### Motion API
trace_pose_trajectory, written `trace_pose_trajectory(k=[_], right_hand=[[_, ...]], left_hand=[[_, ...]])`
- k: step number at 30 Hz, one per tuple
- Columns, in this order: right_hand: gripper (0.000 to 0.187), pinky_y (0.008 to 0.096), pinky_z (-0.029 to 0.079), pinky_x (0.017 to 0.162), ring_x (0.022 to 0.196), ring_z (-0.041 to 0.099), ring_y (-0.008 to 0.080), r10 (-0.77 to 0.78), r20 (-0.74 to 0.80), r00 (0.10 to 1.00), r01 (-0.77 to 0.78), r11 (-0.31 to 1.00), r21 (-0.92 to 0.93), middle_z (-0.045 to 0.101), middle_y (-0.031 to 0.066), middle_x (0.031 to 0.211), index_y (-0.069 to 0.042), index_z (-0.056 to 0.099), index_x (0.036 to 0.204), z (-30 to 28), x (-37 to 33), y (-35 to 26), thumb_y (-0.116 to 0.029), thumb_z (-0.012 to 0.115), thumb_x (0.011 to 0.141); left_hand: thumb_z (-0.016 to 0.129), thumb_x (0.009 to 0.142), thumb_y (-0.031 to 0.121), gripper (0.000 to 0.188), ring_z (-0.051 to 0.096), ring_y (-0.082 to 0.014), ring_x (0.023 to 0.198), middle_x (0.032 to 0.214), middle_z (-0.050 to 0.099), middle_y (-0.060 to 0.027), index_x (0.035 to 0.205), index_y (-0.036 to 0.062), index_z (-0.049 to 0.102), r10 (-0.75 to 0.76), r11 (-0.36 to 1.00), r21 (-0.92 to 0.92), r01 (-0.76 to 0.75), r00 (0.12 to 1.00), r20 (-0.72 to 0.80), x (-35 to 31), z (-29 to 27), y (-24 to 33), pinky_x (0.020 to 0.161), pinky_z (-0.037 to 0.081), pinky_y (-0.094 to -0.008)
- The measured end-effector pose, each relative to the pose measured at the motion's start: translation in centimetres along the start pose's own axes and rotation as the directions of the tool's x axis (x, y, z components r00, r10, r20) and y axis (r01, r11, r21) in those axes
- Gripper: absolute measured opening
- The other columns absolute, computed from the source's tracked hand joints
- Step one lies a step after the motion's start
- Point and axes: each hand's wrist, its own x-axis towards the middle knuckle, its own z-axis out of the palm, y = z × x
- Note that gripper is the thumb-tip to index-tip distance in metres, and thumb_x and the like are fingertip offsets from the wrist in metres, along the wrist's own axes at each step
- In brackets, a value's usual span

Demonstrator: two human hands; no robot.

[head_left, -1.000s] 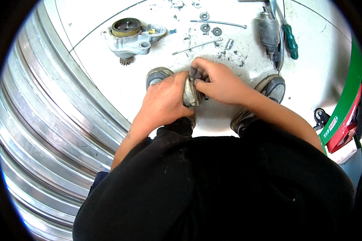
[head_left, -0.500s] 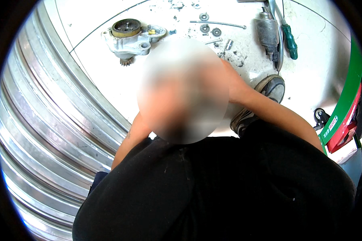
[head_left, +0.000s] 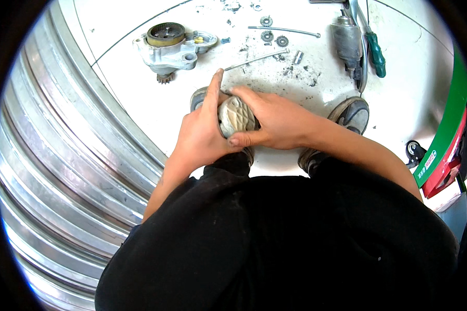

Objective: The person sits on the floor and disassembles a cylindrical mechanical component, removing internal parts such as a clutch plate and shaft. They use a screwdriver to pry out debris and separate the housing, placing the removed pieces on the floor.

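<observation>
Between both hands, in front of my knees, is a round greyish metal end cover point(head_left: 237, 118) with a raised rib pattern on its face. My left hand point(head_left: 200, 129) grips its left side, index finger stretched upward past the rim. Curled over the right side is my right hand point(head_left: 275, 119), with the thumb at the lower rim and the fingers at the top. The cover's underside is hidden. Beyond my left hand, on the floor, sits a cast metal starter housing point(head_left: 176, 58) with a toothed ring on top and a small pinion gear point(head_left: 165, 78) below.
Long bolts point(head_left: 284, 31), small gears point(head_left: 282, 40) and a short metal sleeve point(head_left: 298, 57) lie ahead among dark grit. A cylindrical motor point(head_left: 346, 41) and green-handled screwdriver point(head_left: 376, 54) are far right. Ribbed metal shutter point(head_left: 78, 155) flanks the left; my shoes point(head_left: 350, 114) stand close by.
A blur hid the hands half a second ago; now they show around the end cover. The view has shifted very slightly. The floor parts look unmoved.
</observation>
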Motion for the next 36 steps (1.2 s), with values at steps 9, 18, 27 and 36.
trace_pose_trajectory(k=[9,18,27,36], right_hand=[[0.089,0.0447,0.045,0.099,0.115,0.056,0.0446,-0.033,-0.101,0.994,0.027,0.998,-0.058,0.056,0.0301,0.124,0.009,0.041,0.135,1.0,-0.7,-0.6,-0.039,0.083,0.072],[0.086,0.0449,0.048,0.095,0.11,0.058,0.0444,-0.088,-0.18,0.98,0.076,0.995,-0.072,0.057,0.0289,0.121,0.007,0.043,0.132,2.1,-1.3,-0.1,-0.033,0.084,0.068],[0.088,0.0442,0.052,0.088,0.101,0.063,0.0451,-0.175,-0.17,0.97,0.15,0.977,-0.151,0.058,0.0293,0.116,0.01,0.041,0.132,2.2,-1.5,0.0,-0.032,0.085,0.068],[0.083,0.0445,0.053,0.086,0.099,0.063,0.045,-0.167,-0.175,0.97,0.153,0.984,-0.091,0.058,0.0299,0.113,0.007,0.042,0.128,2.2,-1.0,-0.2,-0.031,0.084,0.067]], left_hand=[[0.077,0.069,0.017,0.101,0.066,-0.0401,0.099,0.109,0.067,-0.0218,0.152,0.0008,0.023,0.081,0.989,0.131,-0.067,0.991,-0.109,-0.8,1.8,-0.4,0.083,0.052,-0.0435],[0.077,0.072,0.022,0.057,0.065,-0.0422,0.098,0.105,0.068,-0.022,0.12,0.0026,0.056,-0.037,0.974,0.221,0.053,0.996,-0.076,-1.3,2.0,-0.3,0.083,0.053,-0.045],[0.073,0.07,0.018,0.041,0.065,-0.0373,0.094,0.1,0.068,-0.0183,0.106,0.0007,0.061,0.128,0.967,0.234,-0.1,0.986,-0.106,-1.6,2.0,-0.3,0.082,0.051,-0.0448],[0.075,0.07,0.019,0.039,0.067,-0.0359,0.087,0.093,0.068,-0.0157,0.102,0.0031,0.062,0.171,0.968,0.22,-0.119,0.956,-0.237,-1.9,3.1,-1.1,0.076,0.053,-0.0446]])
